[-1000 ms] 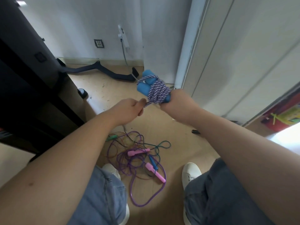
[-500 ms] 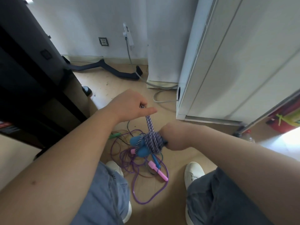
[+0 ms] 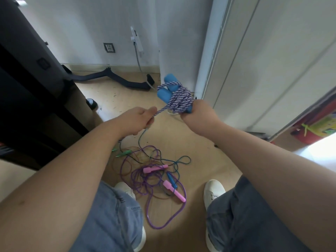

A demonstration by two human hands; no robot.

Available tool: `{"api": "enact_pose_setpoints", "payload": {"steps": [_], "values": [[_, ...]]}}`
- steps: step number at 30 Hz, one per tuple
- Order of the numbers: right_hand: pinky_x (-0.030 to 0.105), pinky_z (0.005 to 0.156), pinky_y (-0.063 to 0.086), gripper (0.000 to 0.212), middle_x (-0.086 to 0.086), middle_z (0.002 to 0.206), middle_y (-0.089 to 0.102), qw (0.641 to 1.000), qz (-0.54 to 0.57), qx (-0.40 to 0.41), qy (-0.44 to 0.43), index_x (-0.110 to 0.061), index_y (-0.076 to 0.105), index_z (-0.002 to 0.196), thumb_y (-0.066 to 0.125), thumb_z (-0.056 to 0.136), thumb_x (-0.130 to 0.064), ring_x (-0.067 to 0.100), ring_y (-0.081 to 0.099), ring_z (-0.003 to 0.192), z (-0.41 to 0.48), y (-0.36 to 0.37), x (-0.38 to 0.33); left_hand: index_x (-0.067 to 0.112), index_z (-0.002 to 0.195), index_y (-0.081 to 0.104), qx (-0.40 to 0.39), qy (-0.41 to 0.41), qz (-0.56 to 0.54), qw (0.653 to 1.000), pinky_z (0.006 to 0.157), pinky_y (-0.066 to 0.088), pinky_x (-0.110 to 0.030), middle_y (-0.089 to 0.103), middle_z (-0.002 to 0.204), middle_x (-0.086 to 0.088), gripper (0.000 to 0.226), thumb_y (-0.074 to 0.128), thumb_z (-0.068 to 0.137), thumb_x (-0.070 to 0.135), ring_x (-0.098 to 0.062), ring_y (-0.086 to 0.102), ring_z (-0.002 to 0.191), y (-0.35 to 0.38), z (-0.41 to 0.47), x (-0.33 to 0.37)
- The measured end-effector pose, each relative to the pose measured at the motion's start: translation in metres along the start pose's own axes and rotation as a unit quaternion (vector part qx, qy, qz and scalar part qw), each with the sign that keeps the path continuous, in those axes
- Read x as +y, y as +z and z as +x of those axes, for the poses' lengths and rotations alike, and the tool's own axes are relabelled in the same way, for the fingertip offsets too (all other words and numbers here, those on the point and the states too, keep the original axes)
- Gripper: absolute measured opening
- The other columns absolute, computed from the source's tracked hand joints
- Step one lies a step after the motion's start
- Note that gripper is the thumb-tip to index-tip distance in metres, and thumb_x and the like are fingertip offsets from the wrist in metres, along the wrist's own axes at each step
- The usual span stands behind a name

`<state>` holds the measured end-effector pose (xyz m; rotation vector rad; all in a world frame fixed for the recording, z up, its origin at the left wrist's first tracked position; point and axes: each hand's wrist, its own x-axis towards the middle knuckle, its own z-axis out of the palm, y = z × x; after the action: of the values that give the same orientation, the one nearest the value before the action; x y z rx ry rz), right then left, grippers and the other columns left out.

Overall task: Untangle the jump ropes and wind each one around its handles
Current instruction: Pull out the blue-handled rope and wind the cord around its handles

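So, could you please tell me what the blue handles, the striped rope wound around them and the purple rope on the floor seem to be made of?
Blue handles: probably foam; matte, thick and rounded, with no shine.
Striped rope: braided cotton or nylon cord, going by its twisted purple-and-white weave.
Purple rope: likely PVC; thin, smooth and translucent.

We are standing on a wood floor (image 3: 200, 142) in our white shoes (image 3: 213, 190). A pile of thin ropes (image 3: 139, 179) is lying by our feet, with pink handles (image 3: 155, 168), a blue handle (image 3: 171, 179) and green handles (image 3: 125, 152). A black bent bar (image 3: 109, 74) is lying by the wall.
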<state>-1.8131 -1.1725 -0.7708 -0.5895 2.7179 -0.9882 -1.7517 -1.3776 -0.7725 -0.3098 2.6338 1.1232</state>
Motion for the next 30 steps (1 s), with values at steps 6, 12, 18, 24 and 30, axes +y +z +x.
{"api": "enact_pose_setpoints", "payload": {"steps": [6, 12, 18, 24, 30], "values": [[0.031, 0.064, 0.045, 0.003, 0.005, 0.081, 0.056, 0.968, -0.227, -0.098, 0.046, -0.013, 0.053, 0.089, 0.05, 0.089, -0.012, 0.027, 0.056, 0.075, 0.006, 0.013, 0.03, 0.027, 0.073, 0.061, -0.048, 0.133, 0.162, 0.977, 0.061, 0.042, -0.03, 0.058, 0.07, 0.005, 0.04, 0.044, 0.101, 0.05, -0.01, 0.052, 0.063, 0.014, -0.015, 0.026], [0.033, 0.064, 0.048, 0.005, -0.002, 0.071, 0.049, 0.931, -0.299, -0.194, -0.076, -0.015, 0.053, 0.085, 0.052, 0.09, -0.013, 0.026, 0.057, 0.074, -0.006, 0.024, 0.018, 0.018, 0.063, 0.054, 0.053, 0.189, 0.18, 0.964, 0.057, 0.038, -0.032, 0.052, 0.059, -0.001, 0.049, 0.046, 0.1, 0.049, -0.008, 0.042, 0.051, -0.001, -0.014, 0.022], [0.028, 0.064, 0.033, 0.008, -0.002, 0.081, 0.049, 0.897, -0.289, -0.231, -0.242, -0.017, 0.051, 0.088, 0.051, 0.095, -0.02, 0.021, 0.045, 0.072, -0.023, 0.019, -0.004, 0.01, 0.066, 0.06, 0.104, 0.18, 0.116, 0.971, 0.059, 0.038, -0.034, 0.052, 0.056, -0.003, 0.055, 0.044, 0.101, 0.049, -0.008, 0.043, 0.049, -0.008, -0.003, 0.01], [0.034, 0.063, 0.048, 0.011, 0.002, 0.095, 0.063, 0.886, -0.338, -0.121, -0.295, -0.018, 0.053, 0.097, 0.049, 0.092, -0.027, 0.028, 0.061, 0.081, -0.019, 0.021, -0.001, 0.001, 0.08, 0.064, -0.054, -0.016, -0.01, 0.998, 0.073, 0.053, -0.041, 0.067, 0.074, -0.016, 0.066, 0.051, 0.091, 0.065, -0.025, 0.061, 0.064, -0.008, -0.005, 0.002], [0.033, 0.05, 0.042, 0.011, 0.004, 0.083, 0.06, 0.872, -0.358, -0.011, -0.333, -0.014, 0.058, 0.097, 0.057, 0.086, -0.015, 0.028, 0.058, 0.068, -0.018, 0.02, 0.003, 0.005, 0.111, 0.065, -0.165, -0.153, -0.198, 0.954, 0.082, 0.059, -0.053, 0.075, 0.1, -0.019, 0.063, 0.05, 0.093, 0.063, -0.033, 0.074, 0.09, -0.004, -0.014, 0.007]]}}
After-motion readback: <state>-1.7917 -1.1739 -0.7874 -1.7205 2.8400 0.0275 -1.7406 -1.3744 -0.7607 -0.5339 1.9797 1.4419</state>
